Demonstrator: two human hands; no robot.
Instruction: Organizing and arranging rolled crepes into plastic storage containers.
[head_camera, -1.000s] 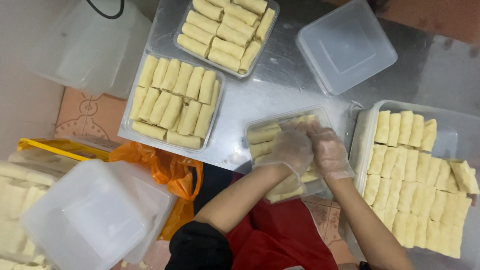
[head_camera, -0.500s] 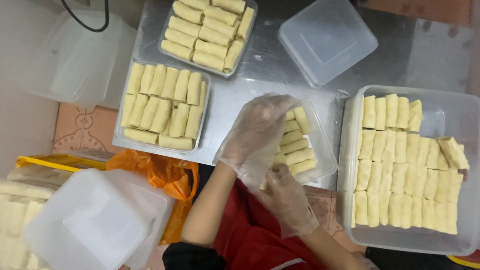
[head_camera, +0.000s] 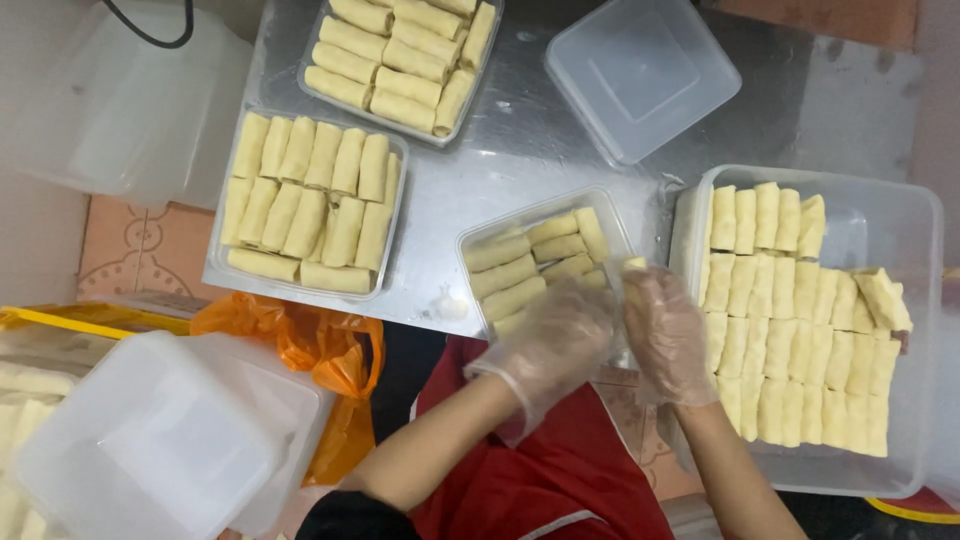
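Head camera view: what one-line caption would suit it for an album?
Gloved left hand and right hand place a pale roll into a partly filled clear tray.

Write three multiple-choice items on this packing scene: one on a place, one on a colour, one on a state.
1. Where is the small tray that both gloved hands work at?
A. On the steel table, left of the big tub of rolls
B. On the floor
C. Inside the big tub

2. What colour is the plastic bag at the table's near edge?
A. Blue
B. Orange
C. Black

3. What state is that small tray in?
A. Empty
B. Closed with a lid
C. Partly filled with rolls

Key: 1 A, the tray lies on the metal top beside the tub, under the left hand and right hand. 2 B, the bag is bright orange. 3 C, rolls lie in it with bare space left and no lid on.
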